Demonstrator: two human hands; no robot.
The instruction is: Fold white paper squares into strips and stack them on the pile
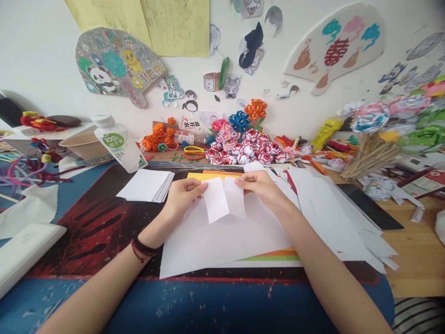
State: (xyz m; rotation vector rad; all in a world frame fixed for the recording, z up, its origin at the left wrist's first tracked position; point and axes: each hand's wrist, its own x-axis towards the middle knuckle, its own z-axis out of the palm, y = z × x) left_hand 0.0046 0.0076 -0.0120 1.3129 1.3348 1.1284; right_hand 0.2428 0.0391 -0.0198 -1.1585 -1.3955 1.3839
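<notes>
Between both hands is a small white sheet of paper (218, 199) with a crease down its middle, held up so that its two halves tilt against each other. My left hand (186, 194) pinches the upper left edge between thumb and fingers. On the other side, my right hand (255, 184) grips the upper right edge the same way. Below the hands lies a large white sheet (222, 246), with orange and green paper (274, 255) showing under its right edge. A stack of white paper squares (144, 185) sits left of my left hand.
Red-and-white paper flowers (252, 148) and other colourful flowers line the back by the wall. A white bottle (120, 144) stands back left, near a paper bowl (81, 144). Loose white sheets (330, 208) spread to the right, and a white case (29, 255) lies at left.
</notes>
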